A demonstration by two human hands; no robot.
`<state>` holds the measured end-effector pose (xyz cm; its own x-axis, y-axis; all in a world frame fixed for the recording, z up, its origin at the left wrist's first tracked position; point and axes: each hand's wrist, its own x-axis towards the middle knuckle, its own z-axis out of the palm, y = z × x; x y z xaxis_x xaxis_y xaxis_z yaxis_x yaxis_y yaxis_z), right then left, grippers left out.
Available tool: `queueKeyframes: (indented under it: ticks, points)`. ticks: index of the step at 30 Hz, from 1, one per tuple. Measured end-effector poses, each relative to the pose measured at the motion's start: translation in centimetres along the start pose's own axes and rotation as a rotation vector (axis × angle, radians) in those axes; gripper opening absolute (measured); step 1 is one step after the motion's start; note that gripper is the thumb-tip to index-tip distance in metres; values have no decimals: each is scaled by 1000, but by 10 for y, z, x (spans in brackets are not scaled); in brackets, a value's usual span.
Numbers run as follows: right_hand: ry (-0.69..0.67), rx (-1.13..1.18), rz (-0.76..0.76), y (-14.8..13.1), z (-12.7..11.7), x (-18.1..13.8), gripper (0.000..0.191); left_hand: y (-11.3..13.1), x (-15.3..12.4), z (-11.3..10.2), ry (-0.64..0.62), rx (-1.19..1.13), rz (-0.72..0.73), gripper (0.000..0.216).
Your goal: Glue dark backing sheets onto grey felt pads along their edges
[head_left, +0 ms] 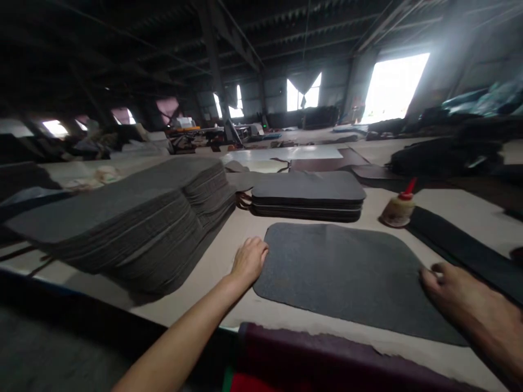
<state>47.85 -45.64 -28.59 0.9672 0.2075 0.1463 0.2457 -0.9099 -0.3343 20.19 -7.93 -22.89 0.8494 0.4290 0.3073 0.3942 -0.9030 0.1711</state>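
A dark grey rounded mat lies flat on the table in front of me. My left hand rests at the mat's left edge, its fingers curled against that edge. On the mat's right edge sits my right hand, knuckles up and fingers bent onto the rim. Whether either hand actually grips the mat is hard to tell.
A tall fanned stack of grey mats fills the left of the table. A shorter stack of dark mats lies behind the single mat. A glue bottle with a red nozzle stands at the right, beside a dark strip.
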Motion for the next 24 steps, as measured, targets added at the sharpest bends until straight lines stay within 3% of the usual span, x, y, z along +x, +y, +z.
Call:
queueKeyframes:
  ticks: [3, 6, 10, 13, 18, 24]
  points:
    - [-110, -141, -14, -22, -21, -15, 51, 12, 7, -13, -28, 90, 66, 18]
    - [-151, -166, -13, -30, -29, -20, 54, 38, 17, -20, -31, 107, 177, 21]
    - [-12, -218, -101, -28, -25, -22, 50, 86, 32, -8, -106, 21, 420, 17]
    - [105, -290, -230, -29, -24, -26, 37, 111, 41, 12, -169, -62, 570, 32]
    - [44, -272, -256, -27, -26, -22, 32, 118, 43, 42, -217, -144, 578, 54]
    - [27, -195, -247, -32, -39, -5, 30, 115, 41, 47, -217, -186, 543, 52]
